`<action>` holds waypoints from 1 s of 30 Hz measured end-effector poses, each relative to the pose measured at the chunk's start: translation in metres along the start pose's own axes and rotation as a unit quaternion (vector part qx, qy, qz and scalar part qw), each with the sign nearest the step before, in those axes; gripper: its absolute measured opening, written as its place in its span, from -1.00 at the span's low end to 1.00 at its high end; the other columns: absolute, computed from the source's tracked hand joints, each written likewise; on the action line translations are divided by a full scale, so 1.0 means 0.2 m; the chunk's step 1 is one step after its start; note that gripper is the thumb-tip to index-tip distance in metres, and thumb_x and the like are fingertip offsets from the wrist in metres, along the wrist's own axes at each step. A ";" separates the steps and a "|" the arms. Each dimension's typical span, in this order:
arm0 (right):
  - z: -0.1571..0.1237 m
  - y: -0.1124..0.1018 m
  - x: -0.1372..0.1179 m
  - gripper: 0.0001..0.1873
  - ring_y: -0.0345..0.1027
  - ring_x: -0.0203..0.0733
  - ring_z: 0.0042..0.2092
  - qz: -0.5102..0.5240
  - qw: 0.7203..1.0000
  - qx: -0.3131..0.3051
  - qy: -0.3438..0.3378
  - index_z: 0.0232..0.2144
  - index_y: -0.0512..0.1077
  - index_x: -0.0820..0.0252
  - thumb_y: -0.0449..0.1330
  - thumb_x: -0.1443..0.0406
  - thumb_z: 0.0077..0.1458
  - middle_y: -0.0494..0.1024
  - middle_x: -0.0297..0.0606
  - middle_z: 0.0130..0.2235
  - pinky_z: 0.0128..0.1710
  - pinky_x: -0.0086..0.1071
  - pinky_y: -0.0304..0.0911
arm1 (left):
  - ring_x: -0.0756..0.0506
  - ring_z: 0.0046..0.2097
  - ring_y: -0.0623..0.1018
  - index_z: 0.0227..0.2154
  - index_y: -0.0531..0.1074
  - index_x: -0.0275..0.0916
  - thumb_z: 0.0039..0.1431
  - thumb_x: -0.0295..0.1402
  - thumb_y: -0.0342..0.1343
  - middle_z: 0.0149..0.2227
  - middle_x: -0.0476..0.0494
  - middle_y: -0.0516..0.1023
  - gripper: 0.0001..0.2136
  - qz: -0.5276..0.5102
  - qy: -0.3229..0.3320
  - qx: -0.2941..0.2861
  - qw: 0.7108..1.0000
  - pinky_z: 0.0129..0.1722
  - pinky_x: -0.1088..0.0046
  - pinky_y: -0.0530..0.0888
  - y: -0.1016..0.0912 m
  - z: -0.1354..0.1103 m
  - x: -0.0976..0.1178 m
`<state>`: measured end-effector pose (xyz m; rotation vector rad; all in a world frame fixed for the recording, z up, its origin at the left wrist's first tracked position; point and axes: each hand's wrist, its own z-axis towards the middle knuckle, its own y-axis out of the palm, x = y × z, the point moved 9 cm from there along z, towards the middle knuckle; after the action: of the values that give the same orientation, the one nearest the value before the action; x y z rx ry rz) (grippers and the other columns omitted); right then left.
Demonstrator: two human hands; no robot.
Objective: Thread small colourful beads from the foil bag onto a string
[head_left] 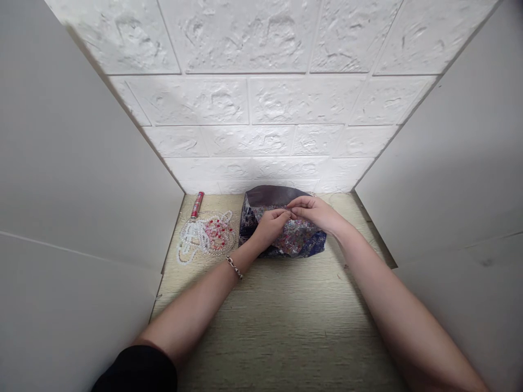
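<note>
A shiny dark blue and purple bag [265, 198] lies open at the back of the pale wooden table [286, 326], with many small mixed beads showing inside. My left hand [269, 224] and my right hand [316, 211] meet over the bag, fingertips pinched together at one spot. What they pinch is too small to make out. A beaded bracelet sits on my left wrist.
A clear shallow dish [212, 234] with white bead strings and red beads sits left of the bag. A small red tube [197, 204] lies behind it by the wall. White panels close in the left and right sides; a white brick-pattern wall stands behind.
</note>
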<state>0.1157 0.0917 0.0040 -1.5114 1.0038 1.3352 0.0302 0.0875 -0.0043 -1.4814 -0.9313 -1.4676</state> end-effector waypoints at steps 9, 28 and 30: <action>-0.01 0.01 -0.04 -0.85 0.22 -0.38 -0.44 -0.056 0.998 -0.007 -0.017 -0.42 0.35 0.21 0.11 0.32 -0.15 0.37 -0.37 -0.52 -0.37 -0.41 0.12 | 0.14 -0.70 0.03 -0.56 0.38 -0.35 -0.07 -0.26 -0.05 -0.80 0.15 0.02 -0.76 -0.045 -0.037 -0.023 0.998 -0.66 0.56 -0.03 0.02 0.00 -0.05; -0.01 0.00 -0.10 -0.83 0.30 -0.29 -0.37 -0.218 0.975 0.005 -0.030 -0.43 0.41 0.18 0.05 0.36 -0.14 0.46 -0.30 -0.42 -0.33 -0.37 0.19 | 0.17 -0.72 0.01 -0.63 0.20 -0.30 -0.07 -0.15 -0.02 -0.77 0.17 0.00 -0.71 -0.091 -0.052 -0.040 0.994 -0.70 0.58 -0.09 0.03 0.00 -0.09; -0.01 0.00 -0.10 -0.83 0.30 -0.29 -0.37 -0.224 0.974 0.005 -0.033 -0.44 0.41 0.18 0.05 0.36 -0.15 0.46 -0.30 -0.42 -0.33 -0.37 0.19 | 0.18 -0.72 0.01 -0.64 0.15 -0.29 -0.07 -0.14 -0.02 -0.76 0.17 0.00 -0.70 -0.107 -0.056 -0.046 0.992 -0.71 0.59 -0.09 0.04 0.00 -0.09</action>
<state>0.1137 0.0907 0.0249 -1.5603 0.5774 1.0451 0.0369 0.0852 -0.0233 -1.5845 -1.1337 -1.6129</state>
